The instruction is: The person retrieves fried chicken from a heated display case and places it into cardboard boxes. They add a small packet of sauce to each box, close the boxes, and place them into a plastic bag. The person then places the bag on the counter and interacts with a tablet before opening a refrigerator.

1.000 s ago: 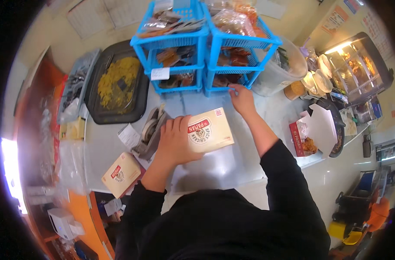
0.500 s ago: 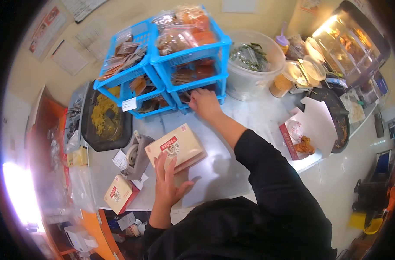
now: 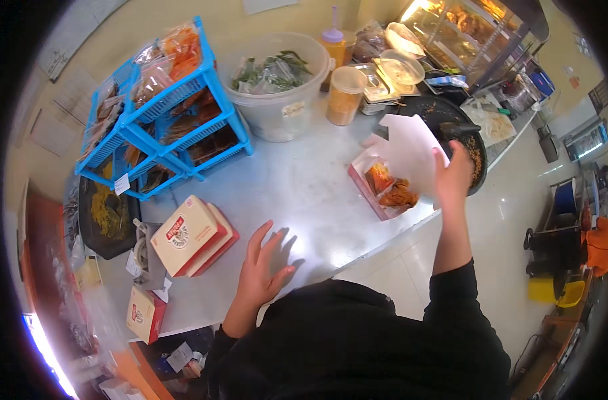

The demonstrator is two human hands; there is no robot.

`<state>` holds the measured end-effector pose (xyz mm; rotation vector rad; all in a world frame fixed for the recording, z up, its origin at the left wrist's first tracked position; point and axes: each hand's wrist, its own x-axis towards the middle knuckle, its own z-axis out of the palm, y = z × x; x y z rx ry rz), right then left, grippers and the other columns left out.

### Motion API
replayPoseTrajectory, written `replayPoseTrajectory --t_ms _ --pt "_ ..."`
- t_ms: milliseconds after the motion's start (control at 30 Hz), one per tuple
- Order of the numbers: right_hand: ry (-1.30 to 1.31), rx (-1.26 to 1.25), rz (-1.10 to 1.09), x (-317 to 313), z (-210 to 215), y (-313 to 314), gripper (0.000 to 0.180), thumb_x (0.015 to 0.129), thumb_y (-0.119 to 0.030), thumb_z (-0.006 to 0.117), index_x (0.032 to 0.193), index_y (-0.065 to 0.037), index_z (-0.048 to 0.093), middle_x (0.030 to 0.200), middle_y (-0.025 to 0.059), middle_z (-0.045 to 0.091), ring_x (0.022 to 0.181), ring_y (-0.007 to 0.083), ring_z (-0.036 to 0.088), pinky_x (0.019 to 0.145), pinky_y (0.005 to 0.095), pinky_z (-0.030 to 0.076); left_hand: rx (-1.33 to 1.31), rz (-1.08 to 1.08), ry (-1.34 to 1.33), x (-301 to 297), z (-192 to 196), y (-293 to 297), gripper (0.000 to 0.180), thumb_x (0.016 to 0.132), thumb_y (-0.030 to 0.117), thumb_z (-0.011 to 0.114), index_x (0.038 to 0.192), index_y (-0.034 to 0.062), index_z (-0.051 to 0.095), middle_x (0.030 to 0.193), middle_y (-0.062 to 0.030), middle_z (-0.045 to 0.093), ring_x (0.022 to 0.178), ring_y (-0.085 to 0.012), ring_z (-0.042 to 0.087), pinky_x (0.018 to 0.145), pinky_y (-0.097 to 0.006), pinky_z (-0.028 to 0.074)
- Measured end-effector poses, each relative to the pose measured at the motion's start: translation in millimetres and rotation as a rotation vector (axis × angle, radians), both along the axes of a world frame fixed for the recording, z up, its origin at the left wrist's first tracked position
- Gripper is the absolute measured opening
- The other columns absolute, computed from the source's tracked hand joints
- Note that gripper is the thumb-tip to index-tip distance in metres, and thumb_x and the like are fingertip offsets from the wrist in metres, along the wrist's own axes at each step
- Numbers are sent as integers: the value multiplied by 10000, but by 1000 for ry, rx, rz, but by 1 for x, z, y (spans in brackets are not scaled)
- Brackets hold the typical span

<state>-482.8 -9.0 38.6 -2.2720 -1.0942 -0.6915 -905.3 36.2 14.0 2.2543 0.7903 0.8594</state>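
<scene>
The left hand [image 3: 258, 270] hovers empty, fingers spread, above the near side of the counter [image 3: 290, 180]. At right, the right hand [image 3: 453, 172], fingers partly bent, touches the open box's [image 3: 364, 193] white lid [image 3: 410, 150]; whether it grips, one cannot tell.

The left hand [image 3: 258, 273] was at seven o'clock, fingers spread; the right hand [image 3: 454, 168], near three o'clock, had bent fingers, its forearm [image 3: 452, 237] pointing to twelve.

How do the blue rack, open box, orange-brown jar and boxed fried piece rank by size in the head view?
Largest to smallest:
blue rack
open box, lid included
orange-brown jar
fried piece
</scene>
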Motion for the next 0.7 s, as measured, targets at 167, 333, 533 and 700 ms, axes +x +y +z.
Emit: replayPoseTrajectory --t_ms 167,333,533,700 --pt "505 -408 103 54 5 -19 331 848 -302 609 925 18 640 912 227 656 909 372 640 797 456 480 -49 -109 -6 47 2 -7 604 813 262 713 1312 23 472 1384 -222 419 1238 -396 454 1013 -460 401" --pt "848 -413 405 -5 7 -26 284 871 -234 590 772 29 628 623 184 621 527 271 654 571 389 507 -190 -176 93 75 4 -20 665 783 273 740 1331 37 447 1357 -171 471 1226 -357 478 999 -418 423" --pt "1336 -502 641 -112 -12 -55 227 897 -217 611 910 2 666 764 114 676 691 160 664 591 311 507 -213 -189 185 100 0 -35 593 739 184 763 1262 64 513 1277 -151 545 1124 -332 564 906 -386 488" --pt "1571 -987 909 -109 64 -39 255 919 -271 624 942 -27 696 803 49 693 673 128 642 616 272 513 -221 -147 215 48 -23 -28 374 673 10 713 1041 62 672 970 -100 692 912 -273 669 766 -351 534"
